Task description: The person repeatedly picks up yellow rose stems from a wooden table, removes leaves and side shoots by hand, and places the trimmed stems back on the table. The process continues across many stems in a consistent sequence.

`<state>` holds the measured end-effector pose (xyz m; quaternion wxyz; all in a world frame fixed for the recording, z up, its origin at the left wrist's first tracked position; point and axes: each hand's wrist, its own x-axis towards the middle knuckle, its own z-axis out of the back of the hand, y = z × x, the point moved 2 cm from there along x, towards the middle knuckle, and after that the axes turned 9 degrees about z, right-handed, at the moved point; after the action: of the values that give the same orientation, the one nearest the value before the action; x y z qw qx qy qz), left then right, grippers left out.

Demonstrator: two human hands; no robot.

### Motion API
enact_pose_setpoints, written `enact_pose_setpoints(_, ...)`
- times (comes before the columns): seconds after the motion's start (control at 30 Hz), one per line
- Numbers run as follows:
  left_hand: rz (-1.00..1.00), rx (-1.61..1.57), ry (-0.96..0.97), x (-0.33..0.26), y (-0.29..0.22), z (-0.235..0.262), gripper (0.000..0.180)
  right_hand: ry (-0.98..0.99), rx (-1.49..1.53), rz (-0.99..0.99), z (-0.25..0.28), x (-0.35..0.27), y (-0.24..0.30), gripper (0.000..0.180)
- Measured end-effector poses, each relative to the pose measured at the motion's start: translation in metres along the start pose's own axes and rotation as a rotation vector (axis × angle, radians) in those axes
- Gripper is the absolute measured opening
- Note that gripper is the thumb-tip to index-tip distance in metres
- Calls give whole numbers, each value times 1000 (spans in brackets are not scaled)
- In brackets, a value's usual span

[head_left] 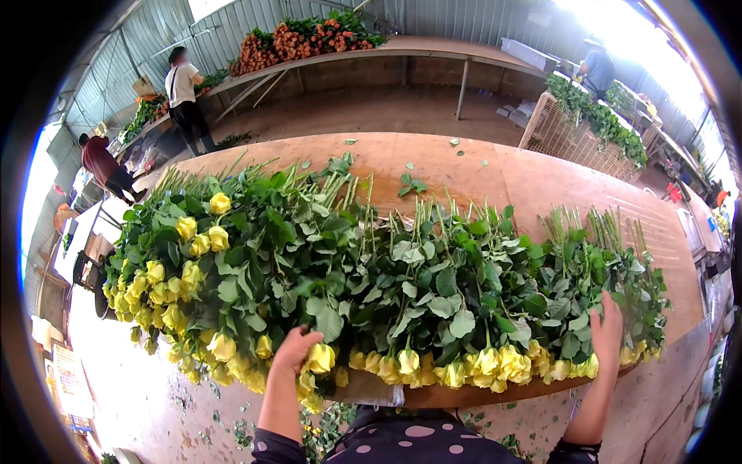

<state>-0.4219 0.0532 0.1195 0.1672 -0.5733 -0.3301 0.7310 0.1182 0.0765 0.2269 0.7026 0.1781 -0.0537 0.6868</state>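
Observation:
Yellow roses (498, 363) with long leafy stems lie side by side across a wooden table (433, 158), blooms toward me and cut stem ends toward the far side. My left hand (294, 349) is at the front edge of the row, thumb and fingers closed by a rose bloom (321, 358) and its stem; the leaves just above are slightly blurred. Toward the right end, my right hand (608, 329) reaches up along the leaves (576, 305), fingers stretched and thumb apart, touching the foliage. Its fingertips are partly lost among the stems.
Roses pile higher at the left end (158, 290). Loose leaves (412, 184) lie on the tabletop and the floor. Behind, a long bench (433, 46) carries orange flowers (290, 46). A wicker crate (568, 139) with greenery stands at far right. Several people work farther off.

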Motion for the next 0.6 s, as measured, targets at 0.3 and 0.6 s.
enact_pose_setpoints(0.3, 51, -581, 350, -1, -4, 45, 20, 629, 796, 673, -138, 0, 357, 22)
enact_pose_setpoints(0.6, 107, -966, 631, 14, 12, 41, 20, 928, 282, 182, -293, -48, 385, 72)
